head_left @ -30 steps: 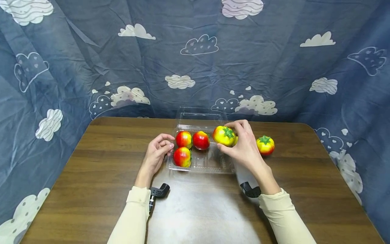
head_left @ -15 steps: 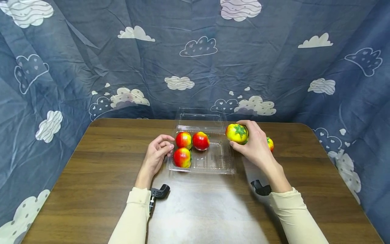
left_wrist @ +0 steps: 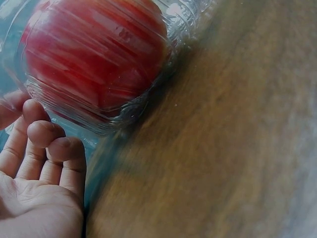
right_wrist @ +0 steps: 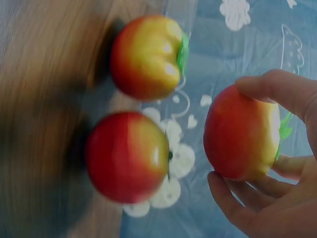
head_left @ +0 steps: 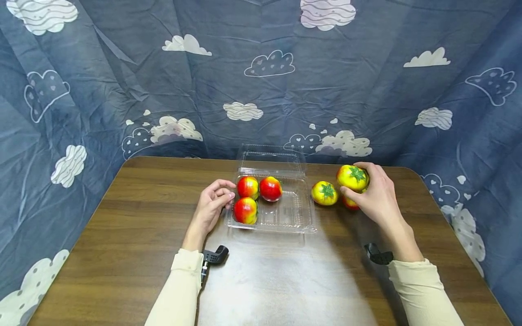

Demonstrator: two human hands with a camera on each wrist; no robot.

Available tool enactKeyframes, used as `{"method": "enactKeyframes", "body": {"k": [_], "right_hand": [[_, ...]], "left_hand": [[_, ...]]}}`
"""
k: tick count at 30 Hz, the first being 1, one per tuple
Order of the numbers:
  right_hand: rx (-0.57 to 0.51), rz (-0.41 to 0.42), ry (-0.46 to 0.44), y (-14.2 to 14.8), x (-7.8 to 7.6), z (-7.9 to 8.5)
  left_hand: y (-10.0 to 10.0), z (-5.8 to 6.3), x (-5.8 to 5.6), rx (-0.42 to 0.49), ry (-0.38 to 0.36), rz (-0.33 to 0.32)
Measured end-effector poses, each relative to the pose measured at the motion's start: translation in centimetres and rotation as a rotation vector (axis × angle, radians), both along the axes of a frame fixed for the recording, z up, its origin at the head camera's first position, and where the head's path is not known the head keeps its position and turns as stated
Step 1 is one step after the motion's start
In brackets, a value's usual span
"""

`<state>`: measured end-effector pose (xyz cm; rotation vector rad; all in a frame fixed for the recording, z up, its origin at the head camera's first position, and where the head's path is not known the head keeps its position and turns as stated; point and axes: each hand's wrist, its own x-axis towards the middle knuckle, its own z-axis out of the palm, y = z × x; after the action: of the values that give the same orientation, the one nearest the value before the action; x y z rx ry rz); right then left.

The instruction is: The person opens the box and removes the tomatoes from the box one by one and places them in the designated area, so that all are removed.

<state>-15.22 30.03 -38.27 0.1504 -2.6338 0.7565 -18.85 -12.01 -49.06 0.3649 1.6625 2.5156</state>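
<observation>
A clear plastic clamshell container [head_left: 287, 212] lies with its lid [head_left: 272, 159] raised at the back. Inside are a back-left red-yellow tomato [head_left: 247, 187], a front-left tomato [head_left: 245, 210] and a back-middle tomato [head_left: 270, 189]. At the container's left edge, my left hand [head_left: 209, 206] has its fingers bent and holds the rim. My right hand [head_left: 377, 192] grips a tomato [right_wrist: 242, 134] with a green leafy top between thumb and fingers, lifted off the table. Beneath it sits another tomato [head_left: 350, 203], partly hidden. A yellowish tomato [head_left: 324, 193] stands just right of the container.
The brown wooden table [head_left: 134, 235] has its back edge against a blue cloud-patterned curtain [head_left: 269, 104]. Black wrist-camera mounts [head_left: 216, 255] sit by both wrists.
My right hand has carried its tomato rightward from over the container to above the far-right tomato. That uncovers the tomato beside the container. The left hand stays put.
</observation>
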Motion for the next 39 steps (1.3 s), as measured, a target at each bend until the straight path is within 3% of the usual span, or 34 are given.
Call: {"method": "enactKeyframes", "body": {"k": [6,18,33,39], "right_hand": [[0.014,-0.058,0.007,2.3,0.2,0.1],[0.05,-0.134,-0.006,6.4,0.4,-1.3],[0.114,-0.173,-0.187,9.1,0.4,-3.3],[0.128,-0.174,-0.221,9.7,0.4,-4.0]], "left_hand": [[0.0,0.2,0.1,-0.001,0.002,-0.002],[0.1,0.1,0.1,-0.005,-0.003,-0.001],[0.0,0.3,0.2,-0.002,-0.017,0.003],[0.0,0.3,0.2,0.002,-0.011,0.003]]}}
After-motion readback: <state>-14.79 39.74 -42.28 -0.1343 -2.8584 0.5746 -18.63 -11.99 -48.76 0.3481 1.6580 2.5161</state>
